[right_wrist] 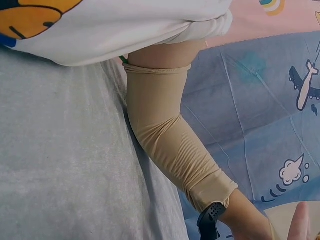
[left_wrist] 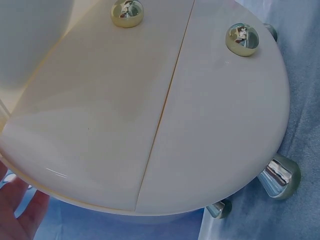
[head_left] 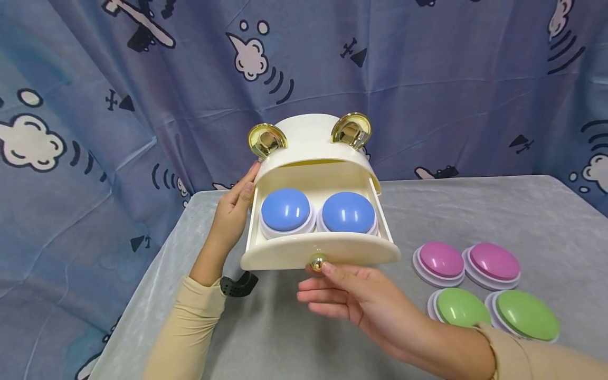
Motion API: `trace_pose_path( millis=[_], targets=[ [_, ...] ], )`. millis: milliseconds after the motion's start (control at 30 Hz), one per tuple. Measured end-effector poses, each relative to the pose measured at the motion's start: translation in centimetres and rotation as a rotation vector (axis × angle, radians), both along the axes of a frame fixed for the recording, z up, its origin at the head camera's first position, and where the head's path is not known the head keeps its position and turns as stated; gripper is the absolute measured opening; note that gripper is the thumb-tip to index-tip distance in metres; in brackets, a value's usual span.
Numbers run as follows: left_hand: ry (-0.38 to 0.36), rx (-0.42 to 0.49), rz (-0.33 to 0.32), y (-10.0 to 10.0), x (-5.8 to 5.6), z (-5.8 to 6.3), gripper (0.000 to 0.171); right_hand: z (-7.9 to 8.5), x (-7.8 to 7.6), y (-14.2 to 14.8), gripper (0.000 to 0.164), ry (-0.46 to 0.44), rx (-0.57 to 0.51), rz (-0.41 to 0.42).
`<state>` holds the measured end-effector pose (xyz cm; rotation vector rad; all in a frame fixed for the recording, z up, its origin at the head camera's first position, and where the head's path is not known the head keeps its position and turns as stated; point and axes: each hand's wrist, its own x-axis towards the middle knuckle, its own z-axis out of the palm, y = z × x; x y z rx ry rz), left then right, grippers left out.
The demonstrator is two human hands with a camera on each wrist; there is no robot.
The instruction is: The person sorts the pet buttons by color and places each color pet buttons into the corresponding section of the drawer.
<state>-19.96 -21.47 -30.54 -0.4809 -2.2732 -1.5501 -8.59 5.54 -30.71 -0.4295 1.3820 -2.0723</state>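
In the head view, a cream-white rounded drawer box with two gold ears has its drawer pulled out. Inside the drawer, two blue domed discs with white rims, a left blue disc and a right blue disc, sit side by side. My left hand grips the box's left side, thumb towards me. With thumb and index finger, my right hand pinches the gold drawer knob; its other fingers extend below. The left wrist view shows the box's glossy seamed face, gold knobs and feet.
To the right on the grey cloth-covered table lie two pink domed discs and two green domed discs, the latter near my right forearm. A blue patterned curtain hangs behind. The right wrist view shows mostly my left sleeve.
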Motion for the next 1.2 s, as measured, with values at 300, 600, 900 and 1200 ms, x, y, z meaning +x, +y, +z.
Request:
trace_pose_path(
  millis=[300,600,900,1200],
  targets=[
    [0.007,-0.003,0.003,-0.1,0.0,0.0,0.043,-0.1,-0.1,-0.1,0.035,0.002,-0.007,-0.014],
    [-0.006,-0.021,0.005,-0.3,0.1,0.0,0.044,0.7,-0.6,-0.6,0.033,-0.014,0.004,-0.022],
    [0.008,-0.016,-0.008,-0.4,-0.1,-0.1,0.044,2.3,-2.0,-0.9,0.033,-0.044,-0.006,-0.086],
    [0.006,-0.012,-0.017,-0.4,-0.2,0.1,0.044,3.3,-3.3,-1.4,0.04,-0.039,0.02,-0.107]
  ],
)
